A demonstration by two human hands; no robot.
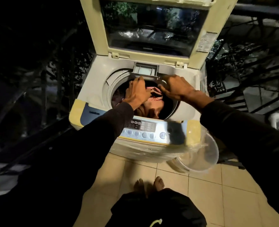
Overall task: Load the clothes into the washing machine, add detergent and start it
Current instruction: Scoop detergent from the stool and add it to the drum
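While the lid (151,27) of the washing machine (92,89) stands raised in the upper middle of the frame, both hands reach over the round drum opening at the centre. Clothes (153,102), pink and dark, lie piled inside the drum, below and between the two hands. At the back rim of the opening, just above the hands, the detergent drawer (146,70) sits pulled out, its pale compartments showing. The left hand (138,91) reaches to the drawer's front edge at its left end, fingers curled at the edge; whether they actually grip it cannot be told. The right hand (174,88) is at the drawer's right end, its fingers bent down over the front corner and seeming to hold it. Both arms wear dark sleeves that run in from the lower corners. Below the drum, the control panel (145,130) with its row of round buttons faces the lower part of the frame. A clear plastic tub (201,154) rests beside the machine's lower right corner, on the pale tiled floor (209,194). Bare feet (149,184) show at the bottom centre.
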